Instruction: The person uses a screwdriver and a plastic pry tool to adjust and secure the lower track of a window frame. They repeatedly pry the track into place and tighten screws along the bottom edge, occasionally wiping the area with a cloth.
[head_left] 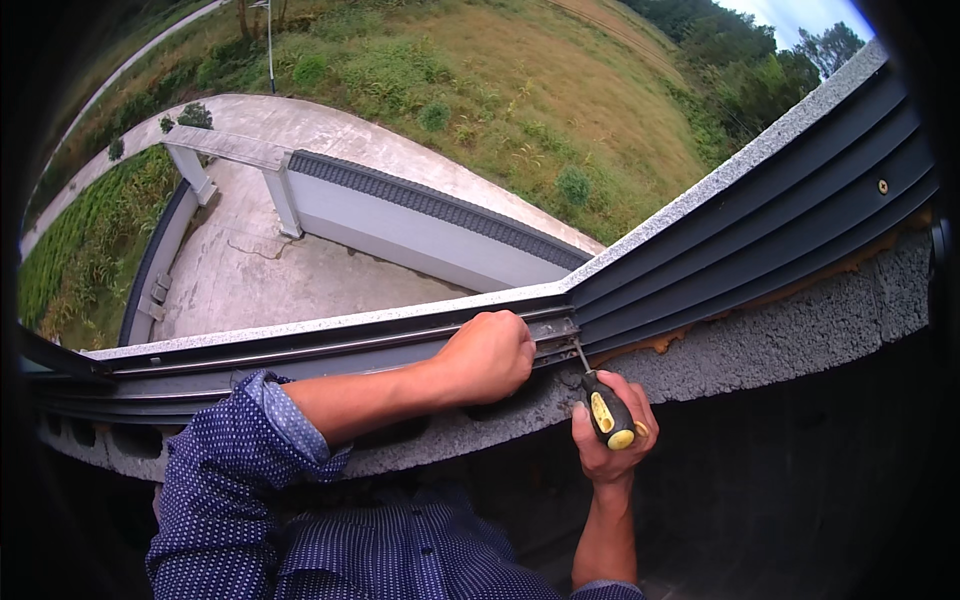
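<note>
My right hand is closed round the black and yellow handle of a screwdriver. The screwdriver's thin shaft points up and away, and its tip meets the inner corner of a dark metal window frame. Just left of that corner, my left hand is closed in a fist over the lower track of the frame. Its fingertips face away from view, so whatever they may hold is hidden. Bright metal rails run along the track beneath my left forearm.
Rough grey blocks form the sill on my side, with orange-brown foam along the frame's edge. A screw head shows in the side frame. Far below outside lie a paved yard and a white wall with dark coping.
</note>
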